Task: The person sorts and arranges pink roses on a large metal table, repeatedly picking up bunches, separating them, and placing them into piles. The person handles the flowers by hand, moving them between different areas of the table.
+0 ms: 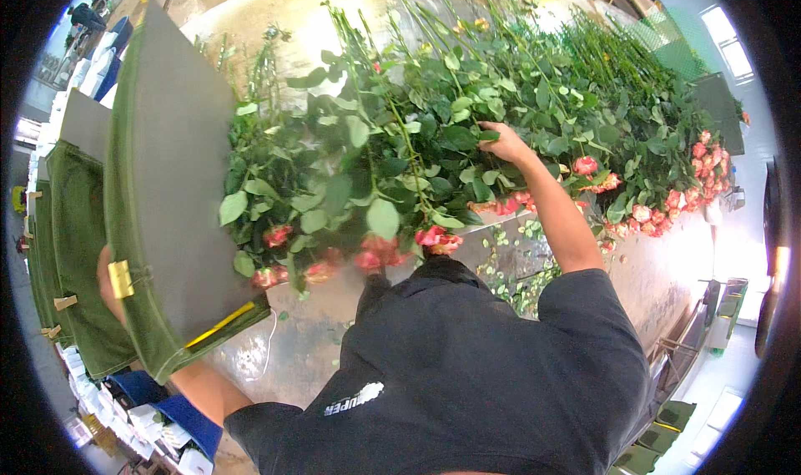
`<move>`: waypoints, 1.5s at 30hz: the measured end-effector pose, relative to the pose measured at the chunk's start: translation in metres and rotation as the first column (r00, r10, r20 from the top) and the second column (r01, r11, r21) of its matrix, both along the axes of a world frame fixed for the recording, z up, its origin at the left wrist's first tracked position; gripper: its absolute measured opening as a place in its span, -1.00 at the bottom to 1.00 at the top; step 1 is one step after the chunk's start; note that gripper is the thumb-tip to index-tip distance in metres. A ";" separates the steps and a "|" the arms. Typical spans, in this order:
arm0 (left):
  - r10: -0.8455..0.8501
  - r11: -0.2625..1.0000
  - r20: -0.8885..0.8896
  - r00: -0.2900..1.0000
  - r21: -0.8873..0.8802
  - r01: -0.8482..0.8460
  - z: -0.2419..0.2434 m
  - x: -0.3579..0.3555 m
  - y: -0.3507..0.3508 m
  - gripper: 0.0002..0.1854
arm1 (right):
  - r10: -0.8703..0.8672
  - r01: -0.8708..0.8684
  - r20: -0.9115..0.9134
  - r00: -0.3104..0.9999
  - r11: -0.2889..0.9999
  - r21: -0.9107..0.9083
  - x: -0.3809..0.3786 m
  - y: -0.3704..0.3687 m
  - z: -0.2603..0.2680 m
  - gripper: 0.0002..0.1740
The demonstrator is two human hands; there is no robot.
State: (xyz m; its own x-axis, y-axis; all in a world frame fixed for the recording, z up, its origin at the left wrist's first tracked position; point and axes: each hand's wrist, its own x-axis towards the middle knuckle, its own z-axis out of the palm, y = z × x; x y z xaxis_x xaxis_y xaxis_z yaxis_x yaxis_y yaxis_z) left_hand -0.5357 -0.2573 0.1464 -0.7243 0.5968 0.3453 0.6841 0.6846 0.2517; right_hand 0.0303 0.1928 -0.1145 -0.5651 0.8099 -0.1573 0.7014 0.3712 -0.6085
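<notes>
At the left, my left hand (107,284) shows at the edge of a large grey board (188,162) wrapped in green cloth. The board is tilted up and has a yellow strip along its near edge. My hand appears to grip it from behind; most of the fingers are hidden. My right hand (505,144) reaches into the leafy stems of cut roses (407,124), fingers partly covered by leaves, so its grip cannot be told. The roses lie with their stems pointing away and their pink-red blooms (439,240) towards me.
More cloth-covered boards (81,249) stand in a row at the left, with blue containers (188,418) below. Further pink blooms (651,218) line the worktable's right side. Green netting (673,40) is at the far right. Leaf litter (522,262) lies below the table edge. A person (86,17) is far off.
</notes>
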 end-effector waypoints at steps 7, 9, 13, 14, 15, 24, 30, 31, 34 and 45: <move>-0.042 0.488 -0.141 0.989 0.861 0.144 0.060 0.187 0.027 -0.76 | 0.105 -0.119 -0.157 0.982 0.990 -0.078 -0.032 -0.021 0.001 -0.37; -0.336 0.698 -0.010 0.942 0.668 0.256 0.009 0.283 0.120 -0.78 | 0.038 -0.065 -0.218 0.975 0.991 -0.118 -0.032 -0.028 0.000 -0.36; -0.471 0.882 0.625 0.623 0.312 0.354 -0.118 0.385 0.318 -0.69 | -0.022 0.007 -0.297 0.955 0.999 -0.052 -0.019 -0.027 0.017 -0.42; -0.436 0.900 0.591 0.679 0.303 0.314 -0.165 0.395 0.336 -0.68 | -0.092 0.048 -0.298 0.950 0.987 -0.152 -0.013 -0.022 0.023 -0.44; -0.433 0.901 0.480 0.763 0.229 0.367 -0.199 0.403 0.344 -0.61 | -0.156 0.082 -0.287 0.945 0.964 -0.255 -0.008 -0.019 0.027 -0.46; -0.237 0.946 0.563 0.792 -0.052 0.320 -0.226 0.433 0.340 -0.41 | -0.240 0.238 -0.456 0.857 0.969 -0.063 -0.005 -0.034 0.028 -0.47; -0.208 0.924 0.645 0.736 -0.118 0.364 -0.200 0.416 0.334 -0.38 | -0.181 0.190 -0.203 0.962 0.982 0.026 -0.012 -0.032 0.008 -0.46; -0.179 0.904 0.650 0.739 -0.187 0.384 -0.192 0.417 0.332 -0.37 | -0.179 0.196 -0.236 0.955 0.980 0.047 -0.012 -0.031 0.002 -0.46; -0.232 0.885 0.612 0.756 -0.190 0.425 -0.200 0.413 0.330 -0.36 | -0.172 0.199 -0.282 0.944 0.978 0.070 -0.015 -0.033 -0.003 -0.46; -0.551 0.812 0.813 0.186 0.574 -0.104 -0.050 0.345 0.291 -0.47 | -0.225 0.215 -0.193 0.955 0.974 -0.070 -0.015 -0.024 -0.015 -0.46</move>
State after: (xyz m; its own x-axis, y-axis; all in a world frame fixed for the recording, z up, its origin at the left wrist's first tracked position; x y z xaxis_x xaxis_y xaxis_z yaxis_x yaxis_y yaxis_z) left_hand -0.1910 0.0339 0.0960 -0.5341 0.8179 -0.2139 -0.1897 0.1306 0.9731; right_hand 0.0149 0.1684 -0.1294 -0.3977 0.9119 -0.1014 0.6260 0.1889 -0.7566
